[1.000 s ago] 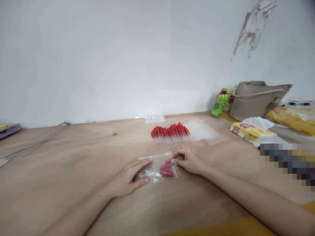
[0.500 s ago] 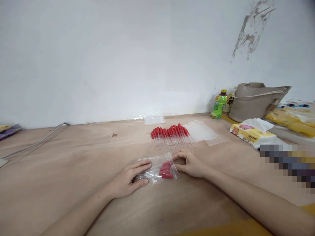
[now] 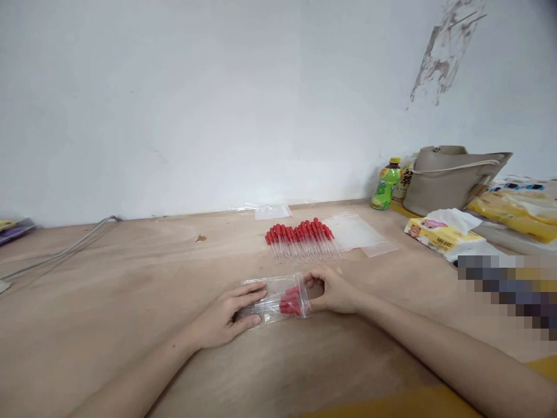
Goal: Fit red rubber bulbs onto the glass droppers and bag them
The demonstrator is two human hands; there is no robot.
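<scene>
A clear zip bag (image 3: 272, 285) lies flat on the table, with several red-capped glass droppers (image 3: 289, 302) inside, caps toward the right. My left hand (image 3: 232, 313) rests over the bag's left end, its fingers apart and pressing it down. At the bag's right end, my right hand (image 3: 328, 290) has thumb and fingers curled on the zip edge. Behind the bag lies a row of many loose red-capped droppers (image 3: 300, 235).
Flat empty bags (image 3: 354, 232) lie right of the dropper row, another (image 3: 272, 212) by the wall. A green bottle (image 3: 386, 184), a grey bag (image 3: 448, 183), a yellow tissue box (image 3: 439, 235) and yellow packages (image 3: 517, 212) stand at the right. A cable (image 3: 69, 249) runs at left.
The right end of the bag, with its zip edge, has folded up and leftward over the red caps. My right hand has shifted slightly left and down, while my left hand stays nearly in place.
</scene>
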